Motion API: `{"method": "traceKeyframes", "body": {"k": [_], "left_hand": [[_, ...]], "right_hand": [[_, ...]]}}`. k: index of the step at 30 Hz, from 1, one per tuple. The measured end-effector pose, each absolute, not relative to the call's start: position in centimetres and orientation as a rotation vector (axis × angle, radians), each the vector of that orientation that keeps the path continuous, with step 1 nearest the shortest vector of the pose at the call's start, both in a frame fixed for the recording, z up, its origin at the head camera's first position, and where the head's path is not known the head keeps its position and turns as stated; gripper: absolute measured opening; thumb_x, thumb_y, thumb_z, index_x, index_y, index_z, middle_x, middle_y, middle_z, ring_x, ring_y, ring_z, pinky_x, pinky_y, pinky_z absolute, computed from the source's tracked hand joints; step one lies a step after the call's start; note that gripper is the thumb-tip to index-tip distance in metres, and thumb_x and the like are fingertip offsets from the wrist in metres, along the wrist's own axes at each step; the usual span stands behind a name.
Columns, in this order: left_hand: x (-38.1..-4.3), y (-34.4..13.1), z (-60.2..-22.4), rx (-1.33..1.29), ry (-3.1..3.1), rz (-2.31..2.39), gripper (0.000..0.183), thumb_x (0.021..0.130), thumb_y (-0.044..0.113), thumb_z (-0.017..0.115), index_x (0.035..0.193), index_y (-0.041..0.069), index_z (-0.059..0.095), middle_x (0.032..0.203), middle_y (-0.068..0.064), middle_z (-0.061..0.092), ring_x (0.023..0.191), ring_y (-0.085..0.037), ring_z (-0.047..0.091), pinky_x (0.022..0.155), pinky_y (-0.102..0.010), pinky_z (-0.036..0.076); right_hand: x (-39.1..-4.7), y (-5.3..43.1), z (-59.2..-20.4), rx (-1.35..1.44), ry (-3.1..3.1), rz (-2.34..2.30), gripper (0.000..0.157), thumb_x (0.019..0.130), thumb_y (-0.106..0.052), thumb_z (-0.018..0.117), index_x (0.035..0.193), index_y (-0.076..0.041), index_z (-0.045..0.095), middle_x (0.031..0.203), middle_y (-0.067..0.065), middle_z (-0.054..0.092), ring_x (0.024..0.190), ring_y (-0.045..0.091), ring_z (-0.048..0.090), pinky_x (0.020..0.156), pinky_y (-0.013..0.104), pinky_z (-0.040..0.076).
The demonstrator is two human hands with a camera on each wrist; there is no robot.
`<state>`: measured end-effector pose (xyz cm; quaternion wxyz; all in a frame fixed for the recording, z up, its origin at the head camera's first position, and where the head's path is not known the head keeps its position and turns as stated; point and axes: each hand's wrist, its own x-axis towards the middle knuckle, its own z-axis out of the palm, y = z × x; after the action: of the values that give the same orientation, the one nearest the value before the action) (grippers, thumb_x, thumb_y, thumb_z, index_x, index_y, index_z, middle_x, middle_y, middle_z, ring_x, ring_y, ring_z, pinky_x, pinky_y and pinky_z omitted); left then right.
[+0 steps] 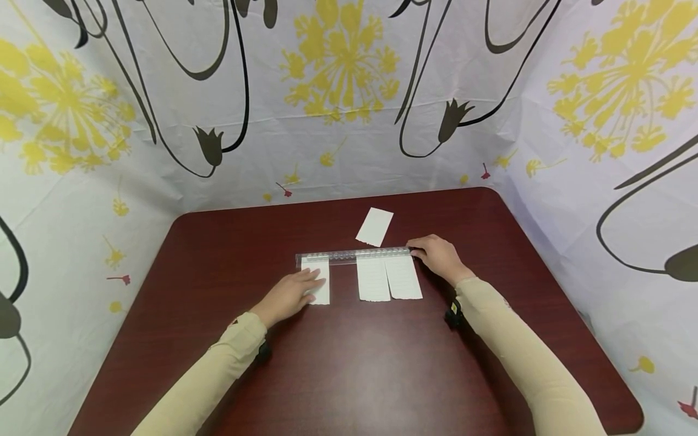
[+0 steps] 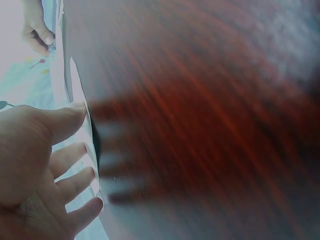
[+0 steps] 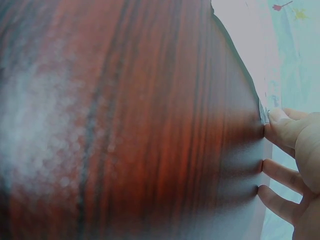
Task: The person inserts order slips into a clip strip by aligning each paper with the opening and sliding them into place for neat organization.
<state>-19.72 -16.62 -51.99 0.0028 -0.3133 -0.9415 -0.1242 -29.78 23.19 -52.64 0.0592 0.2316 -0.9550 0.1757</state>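
Note:
A clear plastic ruler (image 1: 343, 257) lies across the upper edges of three pieces of white paper on the table. My right hand (image 1: 438, 257) pinches its right end between thumb and forefinger, the other fingertips down on the wood in the right wrist view. With fingers spread, my left hand (image 1: 289, 295) rests on the leftmost paper piece (image 1: 323, 293), below the ruler. The middle paper piece (image 1: 373, 280) and the right one (image 1: 402, 278) are faintly lined, lie side by side and have ragged lower edges.
Beyond the ruler, another piece of paper (image 1: 375, 226) lies at a slant, its near edge torn. The dark red wooden table (image 1: 349, 363) has rounded corners. Patterned white cloth (image 1: 360, 157) hangs behind it and at both sides.

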Motion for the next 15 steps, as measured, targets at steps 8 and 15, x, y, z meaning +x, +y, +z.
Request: {"method": "traceKeyframes", "body": {"k": [8, 15], "left_hand": [[-19.64, -16.37, -51.98, -0.962, -2.968, -0.403, 0.045, 0.096, 0.021, 0.064, 0.140, 0.011, 0.057, 0.151, -0.014, 0.049, 0.141, -0.038, 0.045, 0.114, -0.056, 0.039], [-19.61, -16.09, -51.92, -0.956, -2.978, -0.393, 0.045, 0.097, 0.022, 0.063, 0.141, 0.012, 0.056, 0.152, -0.013, 0.048, 0.142, -0.037, 0.044, 0.116, -0.056, 0.037]], "right_hand": [[-29.68, 23.18, -52.48, 0.693, -2.898, 0.535, 0.031, 0.095, -0.020, 0.066, 0.125, -0.013, 0.070, 0.126, 0.010, 0.071, 0.118, 0.034, 0.062, 0.092, 0.054, 0.054], [-29.65, 23.14, -52.42, 0.707, -2.893, 0.546, 0.030, 0.095, -0.020, 0.066, 0.124, -0.013, 0.070, 0.124, 0.010, 0.072, 0.117, 0.034, 0.063, 0.093, 0.053, 0.054]]}}
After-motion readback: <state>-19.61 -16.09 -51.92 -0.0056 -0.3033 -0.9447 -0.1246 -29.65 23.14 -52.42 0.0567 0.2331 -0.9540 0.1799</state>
